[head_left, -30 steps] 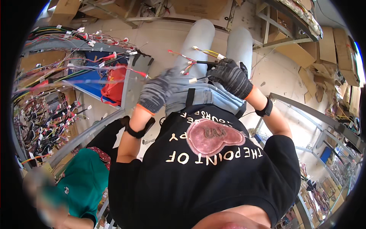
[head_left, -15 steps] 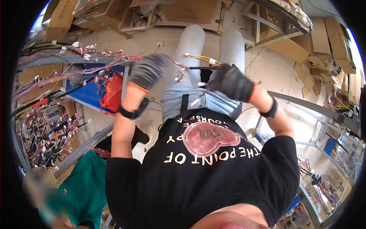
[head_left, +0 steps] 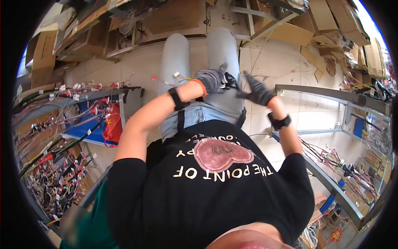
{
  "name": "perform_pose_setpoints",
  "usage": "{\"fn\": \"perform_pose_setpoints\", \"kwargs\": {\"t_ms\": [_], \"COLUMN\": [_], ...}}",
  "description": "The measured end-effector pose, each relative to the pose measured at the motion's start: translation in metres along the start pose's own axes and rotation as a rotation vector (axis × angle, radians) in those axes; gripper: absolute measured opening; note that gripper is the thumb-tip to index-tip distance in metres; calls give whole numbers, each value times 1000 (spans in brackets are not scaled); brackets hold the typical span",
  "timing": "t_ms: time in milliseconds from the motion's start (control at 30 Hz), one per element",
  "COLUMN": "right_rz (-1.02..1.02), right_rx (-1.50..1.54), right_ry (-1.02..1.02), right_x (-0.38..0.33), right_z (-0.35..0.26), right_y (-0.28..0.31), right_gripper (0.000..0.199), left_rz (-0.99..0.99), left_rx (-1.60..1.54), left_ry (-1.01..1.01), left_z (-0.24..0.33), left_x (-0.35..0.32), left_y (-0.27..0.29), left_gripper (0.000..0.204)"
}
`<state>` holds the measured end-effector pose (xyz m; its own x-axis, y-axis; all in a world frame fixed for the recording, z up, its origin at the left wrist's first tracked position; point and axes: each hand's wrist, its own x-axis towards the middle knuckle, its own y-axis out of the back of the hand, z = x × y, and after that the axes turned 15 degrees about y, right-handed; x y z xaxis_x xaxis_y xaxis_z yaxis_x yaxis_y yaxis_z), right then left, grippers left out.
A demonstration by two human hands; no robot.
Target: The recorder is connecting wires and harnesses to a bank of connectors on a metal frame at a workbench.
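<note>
My left hand (head_left: pixel 211 80), in a grey striped glove with an orange cuff, is closed over my lap. It grips a wire harness (head_left: pixel 185 78), whose yellow wires and small white connector stick out to the left. A shiny black piece (head_left: pixel 230 81) shows at its fingertips; its kind is unclear. Just to the right of that piece, my right hand (head_left: pixel 258 92), gloved the same way, has its fingers spread and holds nothing.
On the left, a metal rack (head_left: pixel 78 94) carries many wire bundles, with a red bag (head_left: pixel 112 126) beside it. A person in green (head_left: pixel 97 220) is at lower left. Another metal frame (head_left: pixel 315 92) stands right; cardboard boxes (head_left: pixel 172 16) line the far side.
My body and view have turned toward the right. The left hand has moved right with the harness, and the right hand has opened its fingers.
</note>
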<state>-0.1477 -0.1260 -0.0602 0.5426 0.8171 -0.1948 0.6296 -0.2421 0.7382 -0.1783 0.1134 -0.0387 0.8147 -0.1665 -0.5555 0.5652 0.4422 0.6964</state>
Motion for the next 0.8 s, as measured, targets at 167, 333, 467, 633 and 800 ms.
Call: {"fn": "perform_pose_setpoints", "kwargs": {"t_ms": [167, 333, 467, 633, 800], "right_rz": [466, 652, 543, 219, -188], "right_rx": [5, 8, -36, -364, -191], "right_ry": [65, 141, 139, 208, 224], "right_x": [-20, -36, -46, 33, 158], "right_z": [-14, -40, -75, -79, -111], "right_y": [-38, 12, 78, 58, -34], "right_gripper": [81, 28, 31, 78, 56], "left_rz": [173, 258, 983, 548, 643], "left_rx": [-442, -533, 291, 1908, 2752], "left_ry": [-374, -247, 152, -352, 90], "left_z": [3, -104, -146, -333, -322], "left_x": [-76, -130, -102, -33, 41], "left_y": [109, 159, 126, -57, -63], "left_gripper": [54, 63, 70, 80, 70]}}
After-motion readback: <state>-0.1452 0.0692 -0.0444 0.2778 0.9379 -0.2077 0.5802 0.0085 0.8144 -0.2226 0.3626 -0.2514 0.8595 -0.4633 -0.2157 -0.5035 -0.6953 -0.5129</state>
